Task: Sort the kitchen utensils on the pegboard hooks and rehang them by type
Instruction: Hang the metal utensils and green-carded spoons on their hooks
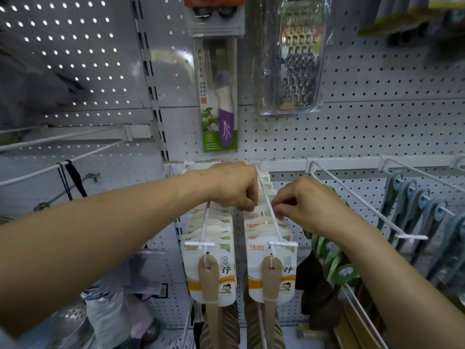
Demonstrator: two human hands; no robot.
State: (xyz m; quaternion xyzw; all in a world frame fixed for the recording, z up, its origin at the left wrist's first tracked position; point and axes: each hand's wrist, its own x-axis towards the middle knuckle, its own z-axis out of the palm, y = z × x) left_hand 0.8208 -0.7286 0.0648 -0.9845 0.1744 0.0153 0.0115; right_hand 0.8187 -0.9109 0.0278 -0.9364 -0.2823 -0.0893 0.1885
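Two white peg hooks hold rows of carded utensils with beige handles: a left row (210,268) and a right row (273,268). My left hand (234,185) reaches over both rows, and its curled fingers pinch the top of a card on the right hook (270,210). From the other side, my right hand (305,202) pinches the cards at the same hook. The fingertips of both hands meet around the wire near the middle of the row.
Above hang a packaged purple-handled peeler (219,96) and a wrapped metal grater (293,56) on the pegboard. Green-tagged items (334,260) and blue-grey utensils (415,205) hang on hooks to the right. At left, white hooks (60,167) carry black loops. A metal strainer (68,321) lies low left.
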